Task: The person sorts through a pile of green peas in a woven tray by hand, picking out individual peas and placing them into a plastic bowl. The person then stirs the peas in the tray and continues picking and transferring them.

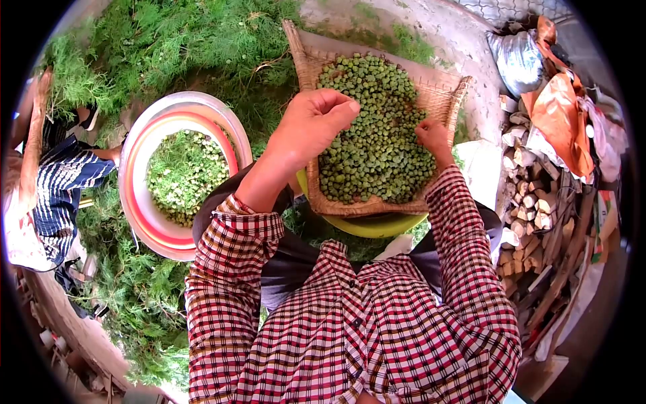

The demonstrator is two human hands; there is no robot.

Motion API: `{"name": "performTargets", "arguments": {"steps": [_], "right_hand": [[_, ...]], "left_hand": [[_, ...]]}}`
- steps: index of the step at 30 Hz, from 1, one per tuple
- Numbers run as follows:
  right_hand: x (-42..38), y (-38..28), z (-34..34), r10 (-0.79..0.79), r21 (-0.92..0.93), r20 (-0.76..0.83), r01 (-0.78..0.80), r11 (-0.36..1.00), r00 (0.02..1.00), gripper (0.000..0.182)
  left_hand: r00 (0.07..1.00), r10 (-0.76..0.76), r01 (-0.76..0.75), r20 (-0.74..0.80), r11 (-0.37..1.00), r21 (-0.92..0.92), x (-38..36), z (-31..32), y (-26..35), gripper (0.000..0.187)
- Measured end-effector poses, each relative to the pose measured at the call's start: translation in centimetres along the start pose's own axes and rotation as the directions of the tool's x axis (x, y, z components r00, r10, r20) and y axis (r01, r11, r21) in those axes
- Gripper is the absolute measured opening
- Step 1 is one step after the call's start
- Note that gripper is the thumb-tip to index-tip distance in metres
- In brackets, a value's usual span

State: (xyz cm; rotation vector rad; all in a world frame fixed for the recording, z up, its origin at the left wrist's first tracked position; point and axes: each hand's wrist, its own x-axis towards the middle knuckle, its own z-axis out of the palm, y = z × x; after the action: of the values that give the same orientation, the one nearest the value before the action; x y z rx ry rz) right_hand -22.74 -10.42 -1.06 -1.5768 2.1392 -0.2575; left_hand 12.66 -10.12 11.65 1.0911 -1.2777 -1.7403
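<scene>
A woven basket tray (441,101) sits in front of me, heaped with small round green seed cones (377,158). My left hand (313,124) hovers over the tray's left side, thumb and fingers pinched together. Whatever is between those fingertips, if anything, is too small to make out. At the right edge of the heap, my right hand (434,139) has its fingers curled closed, close to the cones. Its fingertips are partly hidden, so what they hold cannot be told. Beneath the tray shows a yellow-green basin (367,227).
On my left, a red-and-white basin (138,202) holds green sprigs and cones. Cut evergreen branches (182,40) cover the ground. Another person (60,175) sits at far left. Split firewood (528,209) and an orange bag (562,121) are piled on the right.
</scene>
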Motion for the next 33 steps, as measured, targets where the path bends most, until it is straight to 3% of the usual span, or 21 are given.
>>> {"name": "performTargets", "arguments": {"steps": [4,8,10,14,16,17,18,20,22,24,25,26,28,29,31,32,33], "right_hand": [[0.3,1.2,1.1,-0.031,-0.125,0.191,0.056,0.991,0.981,0.012],[0.0,0.6,2.5,-0.093,-0.224,0.074,0.108,0.968,0.993,0.012],[0.3,-0.2,3.3,-0.021,-0.238,0.065,0.036,0.971,0.998,0.012],[1.0,-0.4,4.0,-0.016,-0.269,0.063,0.032,0.963,0.998,0.013],[1.2,-0.8,3.6,0.014,-0.288,0.166,0.035,0.957,0.986,0.015],[0.4,-0.9,2.7,-0.031,-0.022,0.206,0.036,0.999,0.978,0.014],[0.1,-0.4,2.3,-0.031,-0.027,0.209,0.038,0.999,0.977,0.014],[-0.3,1.1,1.3,0.181,0.205,0.221,-0.227,0.952,0.958,0.010],[-0.3,2.4,0.6,0.248,0.197,0.185,-0.283,0.939,0.951,0.008],[0.1,4.3,0.9,0.167,0.297,0.033,-0.169,0.940,0.985,0.007],[-0.6,2.8,0.1,0.098,0.157,-0.004,-0.096,0.983,0.995,0.006],[-0.3,2.6,0.0,0.098,0.158,-0.005,-0.096,0.983,0.995,0.006],[0.4,1.6,-0.2,0.062,-0.181,0.250,-0.016,0.983,0.966,0.005],[0.4,1.0,-0.3,0.059,-0.179,0.251,-0.013,0.984,0.966,0.005],[0.0,-0.1,-0.1,0.045,0.054,0.224,-0.058,0.997,0.974,0.007],[0.2,0.1,0.5,0.048,0.058,0.227,-0.063,0.996,0.973,0.007],[0.5,0.5,1.2,-0.165,-0.234,0.154,0.198,0.952,0.974,0.008]], "left_hand": [[1.000,-0.001,0.001,0.005,1.000,-0.005,-0.1,0.2,0.1,0.021],[1.000,-0.001,0.001,0.013,1.000,0.002,0.0,0.4,0.0,0.021],[0.999,-0.017,0.016,0.028,1.000,0.019,0.0,0.4,0.1,0.022],[0.999,-0.025,0.025,0.026,1.000,0.002,0.1,0.4,-0.1,0.022],[0.999,-0.026,0.026,0.026,1.000,0.009,0.2,0.3,-0.2,0.022],[0.999,-0.025,0.024,0.025,1.000,0.004,0.1,0.3,-0.2,0.022],[0.999,-0.019,0.019,0.026,1.000,0.014,0.0,0.3,-0.1,0.022],[0.999,-0.015,0.014,0.030,1.000,0.026,-0.2,0.2,-0.2,0.022],[1.000,0.003,-0.003,0.028,1.000,0.011,-0.1,0.1,-0.4,0.022],[1.000,0.004,-0.005,0.025,1.000,0.016,0.0,0.2,-0.4,0.022],[1.000,0.000,-0.001,0.019,1.000,0.020,0.0,0.3,-0.4,0.022],[1.000,0.001,-0.001,0.020,1.000,0.022,0.0,0.3,-0.5,0.022],[1.000,-0.005,0.004,0.030,1.000,0.025,0.1,0.3,-0.7,0.022],[1.000,-0.005,0.004,0.027,1.000,0.027,0.1,0.2,-0.7,0.022],[0.999,-0.042,0.041,0.024,0.999,0.021,0.2,0.2,-0.8,0.021],[0.999,-0.047,0.046,0.026,0.999,0.024,0.2,0.2,-0.9,0.021],[0.998,-0.047,0.046,0.036,0.998,0.038,0.3,0.2,-1.0,0.021]]}}
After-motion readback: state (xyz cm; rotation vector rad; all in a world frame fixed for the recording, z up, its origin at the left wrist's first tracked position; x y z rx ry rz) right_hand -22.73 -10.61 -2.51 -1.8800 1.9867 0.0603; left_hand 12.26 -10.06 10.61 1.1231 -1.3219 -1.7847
